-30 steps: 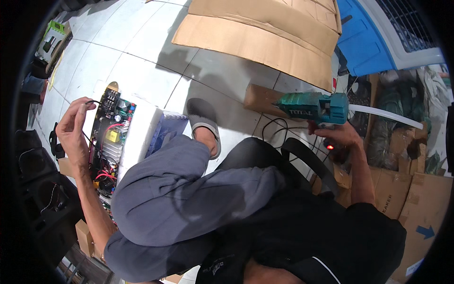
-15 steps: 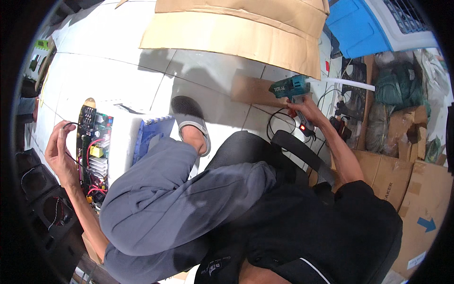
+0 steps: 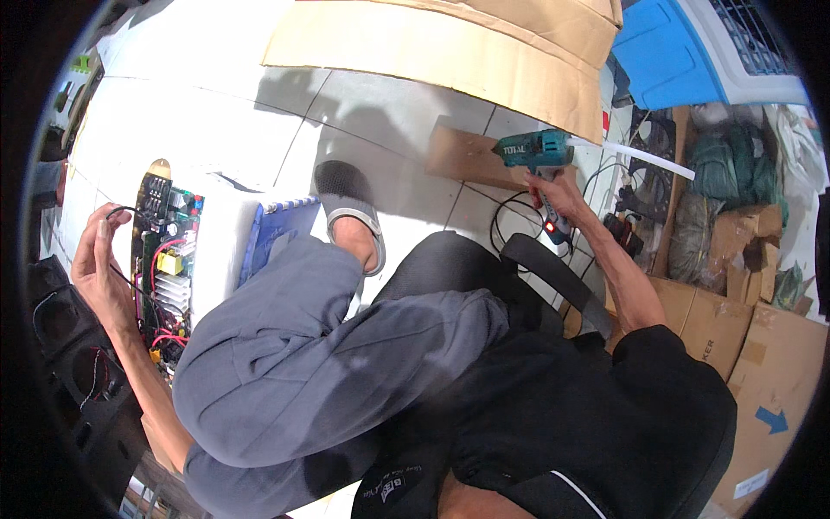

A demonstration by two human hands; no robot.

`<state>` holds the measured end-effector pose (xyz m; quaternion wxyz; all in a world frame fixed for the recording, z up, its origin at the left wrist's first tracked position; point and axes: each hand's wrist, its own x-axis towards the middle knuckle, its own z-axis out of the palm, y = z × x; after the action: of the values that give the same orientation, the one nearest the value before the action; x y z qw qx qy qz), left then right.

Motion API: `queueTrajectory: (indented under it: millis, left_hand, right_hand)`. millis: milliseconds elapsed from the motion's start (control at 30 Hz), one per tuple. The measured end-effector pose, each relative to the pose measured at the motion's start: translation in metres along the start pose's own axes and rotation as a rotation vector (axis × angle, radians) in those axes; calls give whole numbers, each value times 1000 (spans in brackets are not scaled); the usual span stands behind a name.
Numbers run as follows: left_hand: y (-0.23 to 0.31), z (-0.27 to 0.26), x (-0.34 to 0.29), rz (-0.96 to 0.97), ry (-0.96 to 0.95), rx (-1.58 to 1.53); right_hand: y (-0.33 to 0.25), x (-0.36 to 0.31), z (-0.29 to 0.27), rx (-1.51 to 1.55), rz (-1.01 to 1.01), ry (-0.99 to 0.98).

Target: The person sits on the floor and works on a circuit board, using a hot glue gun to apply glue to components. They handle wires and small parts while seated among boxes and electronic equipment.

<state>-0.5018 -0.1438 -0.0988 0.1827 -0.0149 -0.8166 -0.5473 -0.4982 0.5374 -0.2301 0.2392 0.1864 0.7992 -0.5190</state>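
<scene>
1. The left hand (image 3: 99, 272) is raised at the outer edge of the circuit board (image 3: 179, 229), its thumb and fingertips drawn together on a thin black wire (image 3: 130, 208); the remaining fingers are loosely bent.
2. The right hand (image 3: 558, 192), well apart from it, is wrapped around the handle of a teal glue gun (image 3: 532, 149). The nozzle points left, a white glue stick (image 3: 644, 156) sticks out of the back, and a red light glows low on the handle.
3. The board lies to the left of the person's knee, along a white block (image 3: 226, 238), with a blue box (image 3: 281, 223) on the block's other side. It is crowded with small parts, metal fins and red wires.
4. Handling, as I judge it: the wire is light and bendy, best pinched near its tip without tugging. The board looks stiff but fragile, so its bare edges suit the fingers.
5. The glue gun should be fairly light and rigid; the handle is the place to hold, and the nozzle may be hot.
6. Where the wire's far end meets the board is too cluttered to make out.
</scene>
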Motion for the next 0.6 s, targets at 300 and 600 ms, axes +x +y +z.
queueTrajectory:
  millis: [300, 600]
  left_hand:
    - [-1, -4, -1, 8, -4, 26]
    - [-6, -6, 0, -3, 7, 7]
  right_hand:
    - [3, -6, 7, -167, -95, 143]
    - [7, -5, 8, -246, -124, 141]
